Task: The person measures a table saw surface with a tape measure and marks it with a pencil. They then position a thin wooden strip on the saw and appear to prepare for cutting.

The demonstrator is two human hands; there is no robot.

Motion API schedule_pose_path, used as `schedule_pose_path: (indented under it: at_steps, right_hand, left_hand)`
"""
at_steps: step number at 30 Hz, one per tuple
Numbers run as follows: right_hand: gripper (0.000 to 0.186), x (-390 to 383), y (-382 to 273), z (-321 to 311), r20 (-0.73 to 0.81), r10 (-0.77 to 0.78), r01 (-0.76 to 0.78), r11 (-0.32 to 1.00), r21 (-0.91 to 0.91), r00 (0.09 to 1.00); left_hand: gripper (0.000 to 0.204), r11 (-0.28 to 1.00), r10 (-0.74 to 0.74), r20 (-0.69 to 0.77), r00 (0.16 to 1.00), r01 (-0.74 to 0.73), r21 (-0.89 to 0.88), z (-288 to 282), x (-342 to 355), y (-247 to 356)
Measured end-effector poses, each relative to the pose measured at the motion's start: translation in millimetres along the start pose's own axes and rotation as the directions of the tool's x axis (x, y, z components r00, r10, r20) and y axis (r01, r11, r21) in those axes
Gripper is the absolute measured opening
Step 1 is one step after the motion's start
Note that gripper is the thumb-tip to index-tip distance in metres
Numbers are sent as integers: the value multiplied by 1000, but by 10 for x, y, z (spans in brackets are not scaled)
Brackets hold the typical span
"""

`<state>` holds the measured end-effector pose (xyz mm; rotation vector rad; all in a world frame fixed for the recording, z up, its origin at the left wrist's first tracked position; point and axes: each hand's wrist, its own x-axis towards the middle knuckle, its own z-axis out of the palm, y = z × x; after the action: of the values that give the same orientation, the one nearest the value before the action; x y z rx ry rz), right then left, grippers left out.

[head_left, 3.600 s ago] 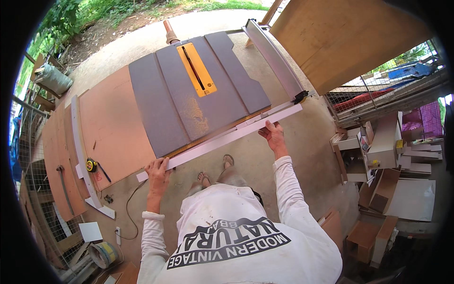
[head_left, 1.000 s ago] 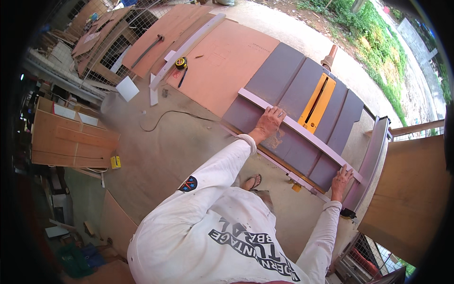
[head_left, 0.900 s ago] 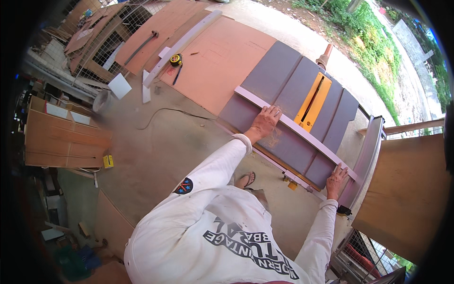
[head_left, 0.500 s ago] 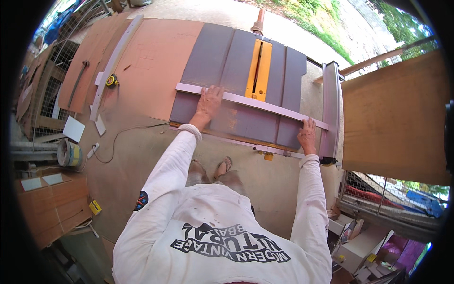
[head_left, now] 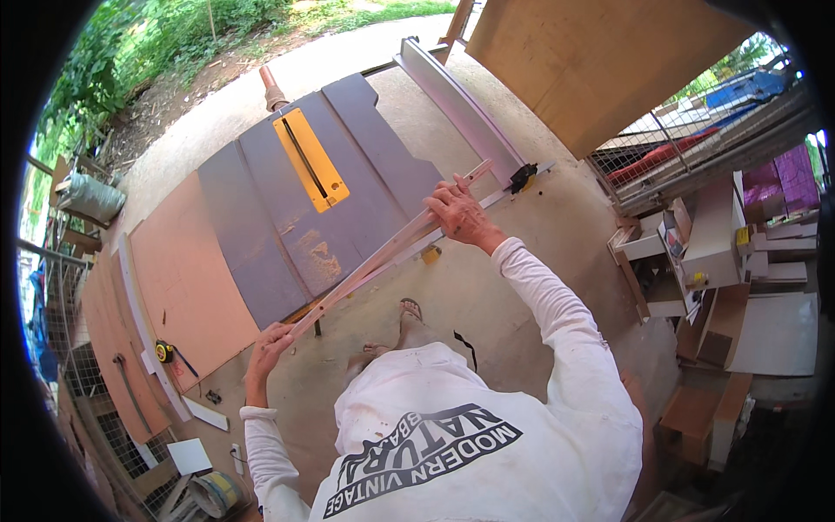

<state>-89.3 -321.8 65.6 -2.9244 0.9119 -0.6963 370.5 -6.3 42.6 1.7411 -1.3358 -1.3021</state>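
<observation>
A long, thin, pale pinkish strip (head_left: 374, 265) slants along the near edge of a table saw's grey top (head_left: 252, 235). Dark spots dot its length. My left hand (head_left: 268, 352) grips the strip's near-left end, just off the saw's front corner. Towards the other end, fingers of my right hand (head_left: 463, 213) are wrapped round it, and a short piece sticks out past them. The yellow throat plate (head_left: 329, 170) with its dark slot lies uncovered in the saw top. Sawdust is scattered on the top near it. Whether the strip touches the saw, I cannot tell.
A long metal fence (head_left: 465, 113) stands at the saw's right. To the left a pinkish board (head_left: 183, 270) adjoins the saw, with a tape measure (head_left: 163, 351) on it. A large brown sheet (head_left: 591, 61) leans at the back right. Boards and cabinet parts (head_left: 713, 252) crowd the right side.
The strip has come off its place across the saw top to the near edge, now tilted. Both hands have closed round it. My view has swung to the right.
</observation>
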Motion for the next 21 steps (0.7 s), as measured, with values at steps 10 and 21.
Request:
schedule_pose_path:
  at_steps: [10,21]
  right_hand:
    - [16,349,-1975,-1286,201,-147,200,939,-280,969]
    - [30,442,-3146,-1238,337,-409,516,781,-351,848]
  left_hand:
    - [35,903,-258,198,946,163,398,468,-404,-664]
    - [20,987,65,9,998,-65,149,1228,-516,-1605]
